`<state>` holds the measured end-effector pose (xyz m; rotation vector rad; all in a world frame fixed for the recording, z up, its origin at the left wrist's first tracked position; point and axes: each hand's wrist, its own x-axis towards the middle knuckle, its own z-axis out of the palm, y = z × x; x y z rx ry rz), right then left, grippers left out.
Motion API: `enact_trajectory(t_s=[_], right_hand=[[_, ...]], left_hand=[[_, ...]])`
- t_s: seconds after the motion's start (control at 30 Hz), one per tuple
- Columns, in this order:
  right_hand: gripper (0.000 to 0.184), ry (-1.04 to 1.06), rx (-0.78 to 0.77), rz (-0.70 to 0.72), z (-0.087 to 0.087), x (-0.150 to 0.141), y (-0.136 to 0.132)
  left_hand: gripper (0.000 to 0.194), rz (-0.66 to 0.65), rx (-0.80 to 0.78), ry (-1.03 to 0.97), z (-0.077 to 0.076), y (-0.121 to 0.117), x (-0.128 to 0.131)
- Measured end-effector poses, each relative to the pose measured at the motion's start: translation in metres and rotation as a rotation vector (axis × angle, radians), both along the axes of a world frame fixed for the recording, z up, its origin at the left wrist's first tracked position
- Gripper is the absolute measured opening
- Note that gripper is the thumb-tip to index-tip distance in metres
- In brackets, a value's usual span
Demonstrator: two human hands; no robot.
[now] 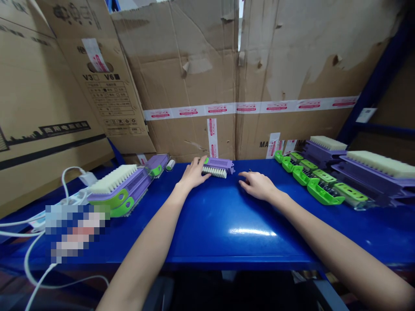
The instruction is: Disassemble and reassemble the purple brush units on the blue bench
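Note:
A purple brush (220, 163) with pale bristles and a green end lies on the blue table, close to the cardboard at the back. My left hand (193, 173) grips its left end, the thumb at the near side and the fingers over the top. To the right of the brush, my right hand (257, 185) rests low over the tabletop, apart from it. Its index finger points left and the thumb stands a little away from it; I see nothing held there. The curled other fingers are partly hidden.
More purple-and-green brushes (134, 182) are stacked at left, beside a white power strip (76, 198) with cables. On the right lie several green parts (322, 192) and purple brush bodies with pale bristle blocks (379, 163). Cardboard sheets (191, 82) wall the back.

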<state>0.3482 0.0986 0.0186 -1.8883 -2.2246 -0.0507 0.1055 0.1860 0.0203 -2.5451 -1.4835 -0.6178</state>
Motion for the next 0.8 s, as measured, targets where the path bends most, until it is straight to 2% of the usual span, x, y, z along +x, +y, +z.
enact_trajectory(t_s=[0.33,0.57,0.8], right_hand=[[0.041,-0.004,0.000,-0.001,0.000,0.001,0.001],[0.041,0.028,0.011,-0.019,-0.001,0.001,0.000],[0.039,0.137,0.145,-0.040,-0.004,0.003,0.004]], left_hand=[[0.070,-0.009,0.050,0.003,0.000,0.002,-0.002],[0.063,-0.070,0.028,-0.004,0.007,-0.007,0.013],[0.065,-0.200,0.056,-0.009,0.003,-0.016,0.028]])
